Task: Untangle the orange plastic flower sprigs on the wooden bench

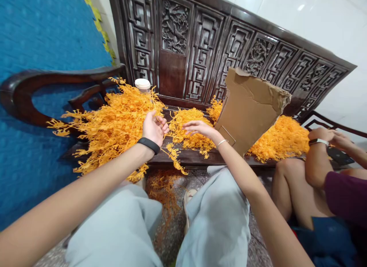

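A big heap of orange stringy pieces (114, 125) covers the left end of the dark wooden bench. My left hand (155, 127) is at its right side, palm up with curled fingers, and an orange strand shows by the fingertips; the grip itself is too small to make out. Over a smaller orange pile (190, 123) in the middle, my right hand (200, 128) has its fingers stretched out and holds nothing. A few linked orange pieces (176, 158) hang at the bench's front edge, just below and between my hands.
A torn cardboard sheet (249, 106) stands upright right of my right hand. Beyond it lies another orange heap (282, 139), near a seated person's hands (329, 137). A white-lidded container (142, 84) stands behind the left heap. The bench's carved back (173, 74) rises behind.
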Available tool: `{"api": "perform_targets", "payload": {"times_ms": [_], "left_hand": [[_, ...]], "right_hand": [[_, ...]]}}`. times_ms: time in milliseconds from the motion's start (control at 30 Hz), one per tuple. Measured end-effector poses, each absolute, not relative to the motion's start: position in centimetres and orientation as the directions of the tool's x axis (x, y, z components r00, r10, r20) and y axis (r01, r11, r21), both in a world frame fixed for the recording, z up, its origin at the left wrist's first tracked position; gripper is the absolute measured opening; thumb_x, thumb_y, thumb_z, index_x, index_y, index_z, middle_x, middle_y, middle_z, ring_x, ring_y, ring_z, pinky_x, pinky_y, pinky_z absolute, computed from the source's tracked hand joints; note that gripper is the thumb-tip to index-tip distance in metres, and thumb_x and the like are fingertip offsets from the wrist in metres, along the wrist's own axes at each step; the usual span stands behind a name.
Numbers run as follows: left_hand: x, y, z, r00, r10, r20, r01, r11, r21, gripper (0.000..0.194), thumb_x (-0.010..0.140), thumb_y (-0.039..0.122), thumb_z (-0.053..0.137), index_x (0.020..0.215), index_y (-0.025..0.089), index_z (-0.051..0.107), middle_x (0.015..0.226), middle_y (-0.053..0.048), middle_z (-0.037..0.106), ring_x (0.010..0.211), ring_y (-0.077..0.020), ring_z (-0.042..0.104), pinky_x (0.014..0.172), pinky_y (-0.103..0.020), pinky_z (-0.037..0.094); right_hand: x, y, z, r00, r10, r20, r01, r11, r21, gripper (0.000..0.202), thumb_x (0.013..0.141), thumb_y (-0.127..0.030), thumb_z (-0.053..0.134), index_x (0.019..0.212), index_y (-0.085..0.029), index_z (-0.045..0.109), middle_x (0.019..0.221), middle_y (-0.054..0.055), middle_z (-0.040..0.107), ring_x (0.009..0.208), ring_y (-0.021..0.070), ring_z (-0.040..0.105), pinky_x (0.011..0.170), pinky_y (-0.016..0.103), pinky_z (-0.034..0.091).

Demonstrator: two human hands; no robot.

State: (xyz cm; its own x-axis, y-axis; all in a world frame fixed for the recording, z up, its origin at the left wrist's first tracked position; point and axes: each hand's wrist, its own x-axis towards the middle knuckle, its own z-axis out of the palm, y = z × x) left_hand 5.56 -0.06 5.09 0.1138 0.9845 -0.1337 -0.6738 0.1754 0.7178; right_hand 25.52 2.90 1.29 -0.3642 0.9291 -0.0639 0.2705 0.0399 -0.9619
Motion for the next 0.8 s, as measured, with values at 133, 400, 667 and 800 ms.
{"api": "perform_targets", "payload": {"times_ms": [133, 400, 667, 800], "left_hand": [[5.5, 0.1, 5.1, 0.129, 0.982, -0.139, -0.683, 0.19, 0.706, 0.029, 0.079, 0.034, 0.038, 0.055, 0.019, 0.031, 0.043, 0.004, 0.034, 0.033, -0.006, 0.03, 0.034, -0.02, 0.025], [5.4, 0.3, 5.0, 0.107, 0.982, -0.158, -0.635, 0.19, 0.749, 0.031, 0.081, 0.034, 0.038, 0.054, 0.019, 0.032, 0.042, 0.005, 0.034, 0.031, -0.0054, 0.029, 0.032, -0.019, 0.023], [4.8, 0.6, 4.8, 0.084, 0.985, -0.151, -0.64, 0.169, 0.75, 0.033, 0.079, 0.038, 0.042, 0.054, 0.019, 0.033, 0.043, 0.004, 0.035, 0.032, -0.0058, 0.03, 0.033, -0.02, 0.024], [4.3, 0.7, 4.9, 0.076, 0.985, -0.155, -0.647, 0.167, 0.744, 0.032, 0.08, 0.036, 0.04, 0.053, 0.019, 0.033, 0.043, 0.004, 0.034, 0.032, -0.0059, 0.03, 0.033, -0.02, 0.023]], "right_hand": [[22.7, 2.1, 1.6, -0.401, 0.913, -0.075, 0.285, 0.047, -0.957, 0.032, 0.069, -0.042, 0.063, 0.09, -0.017, 0.063, 0.097, 0.006, 0.066, 0.074, 0.012, 0.062, 0.063, 0.021, 0.049], [20.6, 2.2, 1.9, -0.187, 0.968, 0.168, 0.116, 0.191, -0.975, 0.022, 0.066, -0.038, 0.065, 0.08, -0.02, 0.063, 0.083, 0.0, 0.066, 0.068, 0.0088, 0.06, 0.062, 0.02, 0.045], [21.3, 2.7, 1.8, -0.096, 0.982, 0.164, 0.203, 0.181, -0.962, 0.021, 0.063, -0.035, 0.067, 0.065, -0.016, 0.06, 0.064, -0.001, 0.061, 0.062, 0.0076, 0.057, 0.059, 0.019, 0.042], [22.8, 2.6, 2.4, -0.289, 0.954, 0.083, 0.155, 0.132, -0.979, 0.025, 0.065, -0.04, 0.067, 0.067, -0.016, 0.06, 0.071, 0.002, 0.065, 0.065, 0.0102, 0.06, 0.063, 0.022, 0.047]]}}
